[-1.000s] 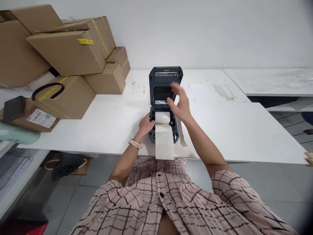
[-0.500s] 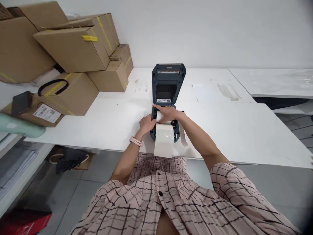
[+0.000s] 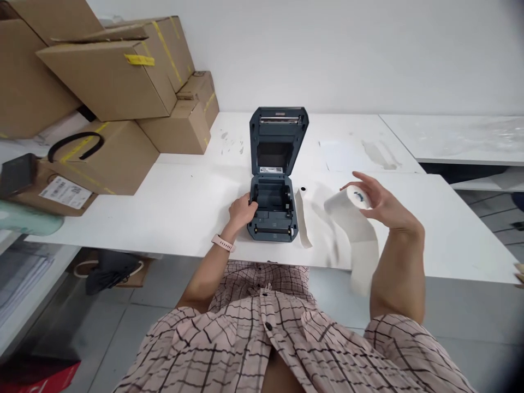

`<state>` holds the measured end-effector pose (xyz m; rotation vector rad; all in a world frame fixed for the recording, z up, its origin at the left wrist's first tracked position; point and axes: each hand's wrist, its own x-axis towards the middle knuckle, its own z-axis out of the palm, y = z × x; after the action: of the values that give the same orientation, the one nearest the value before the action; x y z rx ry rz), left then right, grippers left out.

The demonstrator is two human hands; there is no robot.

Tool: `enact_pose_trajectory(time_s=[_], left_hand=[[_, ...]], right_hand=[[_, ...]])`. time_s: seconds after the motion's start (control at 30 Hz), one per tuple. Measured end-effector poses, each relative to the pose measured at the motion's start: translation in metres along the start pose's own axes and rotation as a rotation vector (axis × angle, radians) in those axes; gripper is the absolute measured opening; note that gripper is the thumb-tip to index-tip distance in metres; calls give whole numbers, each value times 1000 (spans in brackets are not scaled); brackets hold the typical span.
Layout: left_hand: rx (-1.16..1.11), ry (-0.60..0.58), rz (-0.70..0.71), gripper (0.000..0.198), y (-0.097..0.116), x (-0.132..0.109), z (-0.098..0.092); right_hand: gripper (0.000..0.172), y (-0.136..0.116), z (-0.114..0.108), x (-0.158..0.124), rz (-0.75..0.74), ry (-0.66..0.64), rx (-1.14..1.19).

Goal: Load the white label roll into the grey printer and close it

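Note:
A dark blue label printer point(image 3: 272, 214) stands on the white table with its lid point(image 3: 279, 143) raised, and its roll bay shows no roll. My left hand point(image 3: 243, 212) grips the printer's left side, thumb over the rim. To the right of the printer, my right hand point(image 3: 380, 201) holds a white label roll point(image 3: 341, 201) by its end, raised over the table. From the roll a loose strip of labels hangs down past the table's front edge. A narrow curled paper strip point(image 3: 303, 221) lies close along the printer's right side.
Cardboard boxes point(image 3: 118, 82) are piled at the left, with a black headband point(image 3: 76, 143) on one. A mint-green roll point(image 3: 30, 218) lies at the far left. The white table point(image 3: 196, 218) ends in front of my body, and a white wall stands behind it.
My right hand has lifted the label roll out of the printer and carried it to the right. The bay is now uncovered. My left hand has stayed on the printer's left side.

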<state>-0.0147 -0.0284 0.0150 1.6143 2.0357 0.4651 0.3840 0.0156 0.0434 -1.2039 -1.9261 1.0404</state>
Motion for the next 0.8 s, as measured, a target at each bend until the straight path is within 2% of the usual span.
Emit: enact_pose_trajectory(time_s=[0.1,0.2,0.37,0.47,0.57,0.67,0.7,0.73,0.8], left_hand=[[5,22,-5,39,-2,2,2],[3,23,-16,39,-1,1,2],[-26,9,-25,40,2,-2,-3],[-50,7,-25,40,2,-3,-3],[-55,19,-27,40,0,-2,-1],[-65,25,-16,40,-3,0,2],[-70,25,-10,40,-4,0,2],[-75,25,-2,39,-5,1,3],[-80,31,7,39,-6,1,3]], right_hand=[[101,36,8,19,104,28,-120],[102,55,23,52,112,48,-78],[101,53,43,106,65,29,-33],[99,39,42,121,100,-24,-38],[89,7,34,106,31,-18,-80],[47,-36,35,64,-134,72,-69],[34,-47,39,49,-163,36,-65],[28,-55,45,34,-173,-42,-89],[30,-57,59,10,-128,-184,-249]])
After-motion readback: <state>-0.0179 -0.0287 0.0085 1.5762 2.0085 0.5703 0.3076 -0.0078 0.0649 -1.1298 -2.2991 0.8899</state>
